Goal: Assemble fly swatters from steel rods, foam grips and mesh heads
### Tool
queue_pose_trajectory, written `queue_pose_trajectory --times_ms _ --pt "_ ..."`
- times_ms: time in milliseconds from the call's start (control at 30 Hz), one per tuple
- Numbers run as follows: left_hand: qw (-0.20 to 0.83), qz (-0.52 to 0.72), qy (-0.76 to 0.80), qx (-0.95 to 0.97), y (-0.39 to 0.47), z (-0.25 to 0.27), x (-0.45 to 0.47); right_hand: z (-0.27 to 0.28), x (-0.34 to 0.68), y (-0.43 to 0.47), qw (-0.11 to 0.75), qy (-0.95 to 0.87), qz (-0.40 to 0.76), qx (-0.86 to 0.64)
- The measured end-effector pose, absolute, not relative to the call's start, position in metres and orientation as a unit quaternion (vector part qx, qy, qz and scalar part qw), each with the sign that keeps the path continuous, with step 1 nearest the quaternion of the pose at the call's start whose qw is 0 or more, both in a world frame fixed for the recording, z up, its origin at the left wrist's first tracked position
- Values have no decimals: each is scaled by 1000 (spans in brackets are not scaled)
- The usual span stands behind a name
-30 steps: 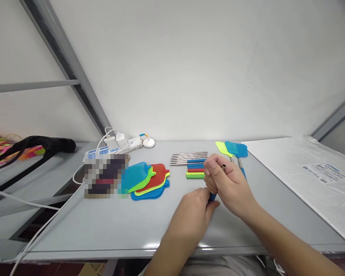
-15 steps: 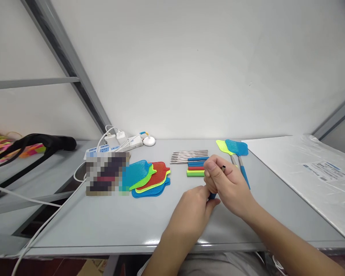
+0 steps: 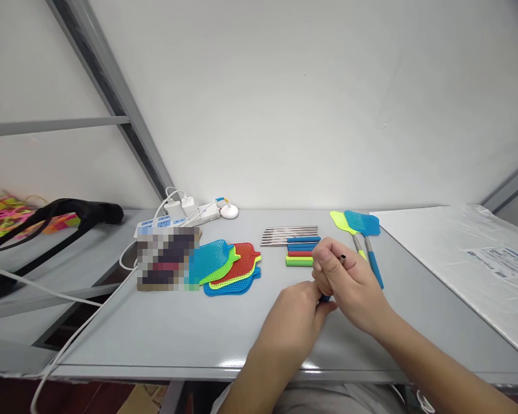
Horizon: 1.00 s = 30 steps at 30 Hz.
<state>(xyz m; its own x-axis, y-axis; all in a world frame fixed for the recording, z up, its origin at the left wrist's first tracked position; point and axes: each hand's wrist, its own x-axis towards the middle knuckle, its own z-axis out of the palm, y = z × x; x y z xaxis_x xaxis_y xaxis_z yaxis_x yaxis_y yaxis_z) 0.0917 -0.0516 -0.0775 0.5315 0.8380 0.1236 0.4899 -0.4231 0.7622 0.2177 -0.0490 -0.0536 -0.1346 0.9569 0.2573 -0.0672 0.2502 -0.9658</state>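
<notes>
My left hand (image 3: 300, 316) is closed round a blue handle grip (image 3: 325, 298), of which only a small part shows. Above it, my right hand (image 3: 347, 284) is wrapped round a metal rod (image 3: 342, 259) whose hollow end pokes out past the thumb. Where rod and grip meet is hidden by my fingers. Beyond my hands lie blue, red, yellow and green handle grips (image 3: 300, 261) in a row, partly covered by my right hand. Several bare metal rods (image 3: 280, 236) lie side by side behind them.
Mesh fly swatter heads (image 3: 237, 264) overlap on the left. Two assembled fly swatters (image 3: 373, 253) lie right of my hands. A white wrapped board (image 3: 466, 259) covers the right side. A power strip (image 3: 155, 225) with cables and a black frame (image 3: 73, 224) are at left.
The whole view has shifted slightly, so everything appears a little further right. Both hands keep their hold on the rod and grip, with hardly any other movement.
</notes>
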Motion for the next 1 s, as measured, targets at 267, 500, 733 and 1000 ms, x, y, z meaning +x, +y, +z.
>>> queue_pose_trajectory --times_ms 267,500,733,1000 --pt "355 254 422 795 -51 -82 91 -53 219 -51 532 -577 487 -384" --pt "313 249 430 810 -54 -86 91 -50 218 -51 541 -531 518 -397" --pt "295 341 405 796 -62 -79 84 -14 234 -53 686 -404 498 -344" --pt "373 492 417 667 -85 -59 81 7 250 -61 807 -195 512 -218"
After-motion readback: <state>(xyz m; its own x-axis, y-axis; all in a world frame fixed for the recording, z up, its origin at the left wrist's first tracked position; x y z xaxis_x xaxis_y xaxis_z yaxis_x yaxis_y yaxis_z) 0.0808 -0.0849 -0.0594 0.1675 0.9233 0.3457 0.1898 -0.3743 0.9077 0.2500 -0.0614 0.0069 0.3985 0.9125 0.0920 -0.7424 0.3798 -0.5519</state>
